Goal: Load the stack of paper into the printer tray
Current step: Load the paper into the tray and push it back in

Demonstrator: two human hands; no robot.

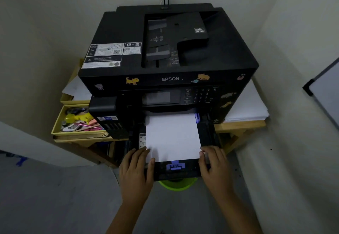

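Note:
A black Epson printer [165,54] stands on a wooden stand, its paper tray [208,133] pulled out toward me. A white stack of paper [172,134] lies flat in the tray, its far end under the printer body. My left hand [136,171] rests on the stack's near left corner, thumb on top of the sheets. My right hand [214,167] is at the near right corner, fingertips touching the paper's edge and the tray wall. A blue paper guide [175,166] sits at the tray's front, just below the stack.
A yellow drawer [58,122] of stationery is open left of the printer. More white sheets [251,105] lie on the wooden stand [238,124] at the right. A green object [177,184] sits on the floor under the tray. Walls close in on both sides.

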